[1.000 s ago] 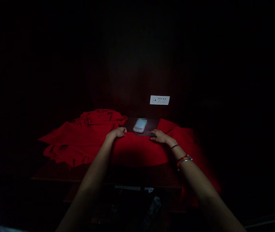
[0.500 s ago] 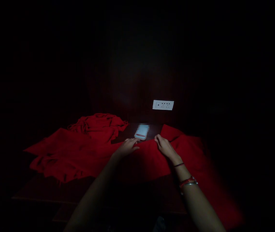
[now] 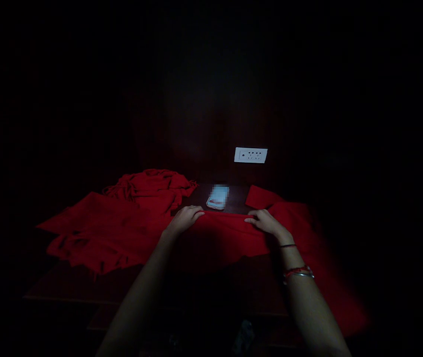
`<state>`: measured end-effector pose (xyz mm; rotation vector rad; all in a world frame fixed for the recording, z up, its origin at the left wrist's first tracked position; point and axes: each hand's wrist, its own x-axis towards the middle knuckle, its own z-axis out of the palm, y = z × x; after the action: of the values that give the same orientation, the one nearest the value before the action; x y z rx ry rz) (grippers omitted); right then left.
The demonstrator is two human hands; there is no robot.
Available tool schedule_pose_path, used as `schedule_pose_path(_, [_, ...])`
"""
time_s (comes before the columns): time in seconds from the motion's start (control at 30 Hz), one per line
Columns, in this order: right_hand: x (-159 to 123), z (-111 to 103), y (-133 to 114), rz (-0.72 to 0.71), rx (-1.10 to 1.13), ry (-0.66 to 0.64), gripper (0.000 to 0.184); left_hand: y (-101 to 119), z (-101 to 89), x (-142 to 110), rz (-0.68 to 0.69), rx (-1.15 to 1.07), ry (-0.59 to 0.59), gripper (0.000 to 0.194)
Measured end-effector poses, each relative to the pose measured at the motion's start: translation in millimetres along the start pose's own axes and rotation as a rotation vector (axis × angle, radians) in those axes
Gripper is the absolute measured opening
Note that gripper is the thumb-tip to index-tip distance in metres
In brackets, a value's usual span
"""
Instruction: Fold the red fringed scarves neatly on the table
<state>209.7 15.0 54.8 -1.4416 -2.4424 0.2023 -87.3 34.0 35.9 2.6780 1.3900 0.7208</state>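
Note:
A long red scarf (image 3: 222, 238) with a fringed left end lies spread across a dark table. My left hand (image 3: 186, 218) grips its far edge between thumb and fingers. Farther right along that edge, my right hand (image 3: 266, 221) also pinches the cloth. Between my hands the edge runs fairly straight. The scarf's right part drapes down over the table's front right side. Just beyond the edge lies a phone (image 3: 216, 198) with a lit, blurred screen.
More bunched red fabric with tassels (image 3: 155, 181) sits at the back left. A white socket plate (image 3: 250, 155) is fixed to the dark wall behind. The table's front edge (image 3: 70, 299) shows faintly. Darkness hides the surroundings.
My hands have moved apart along the far edge, the left one leftward and the right one rightward. The cloth between them now looks straighter. The view has tilted slightly down.

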Motion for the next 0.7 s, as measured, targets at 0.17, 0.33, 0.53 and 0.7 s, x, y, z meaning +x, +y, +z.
schedule_pose_path(0.17, [-2.4, -7.5, 3.5, 0.039, -0.047, -0.012, 0.029, -2.5, -2.0, -0.1, -0.015, 0.034, 0.044, 0.026])
schedule_pose_path(0.33, [-1.8, -35.7, 10.6, 0.057, -0.241, -0.162, 0.025, -5.9, -6.4, -1.5, -0.015, 0.042, 0.150, 0.026])
schedule_pose_path(0.53, [-9.8, -94.4, 27.2, 0.182, -0.421, -0.440, 0.014, -10.2, -44.7, 1.5, -0.070, 0.040, 0.400, 0.029])
schedule_pose_path(0.7, [-31.2, -127.1, 34.1, 0.184, -0.307, -0.350, 0.016, -23.3, -109.2, 12.0, -0.179, 0.160, 0.462, 0.030])
